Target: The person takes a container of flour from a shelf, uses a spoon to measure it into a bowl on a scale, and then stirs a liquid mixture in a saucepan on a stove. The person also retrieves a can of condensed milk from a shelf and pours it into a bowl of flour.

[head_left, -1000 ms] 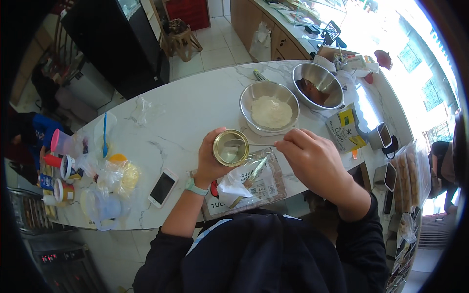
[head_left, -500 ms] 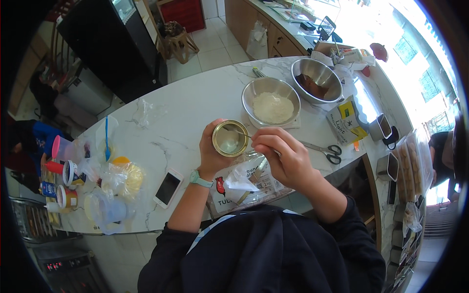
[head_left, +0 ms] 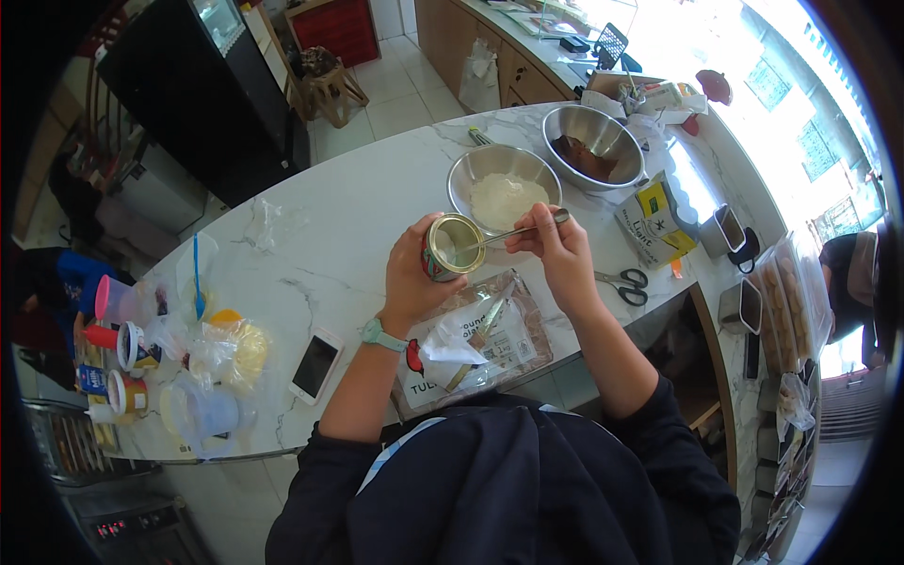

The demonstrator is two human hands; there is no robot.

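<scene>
My left hand (head_left: 411,278) is wrapped round a small open tin (head_left: 456,247), tilted so that its pale inside shows. A metal spoon (head_left: 518,232) is pinched in my right hand (head_left: 557,250), its bowl end reaching into the tin. What lies at the bottom of the tin is hard to make out. Just beyond my hands stands a steel bowl (head_left: 460,186) of white powder (head_left: 508,201). Farther right, a second steel bowl (head_left: 627,139) holds brown powder (head_left: 589,162). Under my wrists lies a printed plastic pack (head_left: 513,344) with crumpled white paper (head_left: 450,341) on it.
Black scissors (head_left: 629,286) and a yellow-and-grey bag (head_left: 656,226) lie to the right, near metal loaf tins (head_left: 742,306). A phone (head_left: 316,365) rests left of my arm. Plastic tubs (head_left: 202,410) and bags crowd the left end. Another person's blue sleeve (head_left: 80,273) shows there.
My right hand has lifted and turned, raising the spoon handle so that more of it shows. The tin is tilted further toward the right. The whole view has shifted slightly.
</scene>
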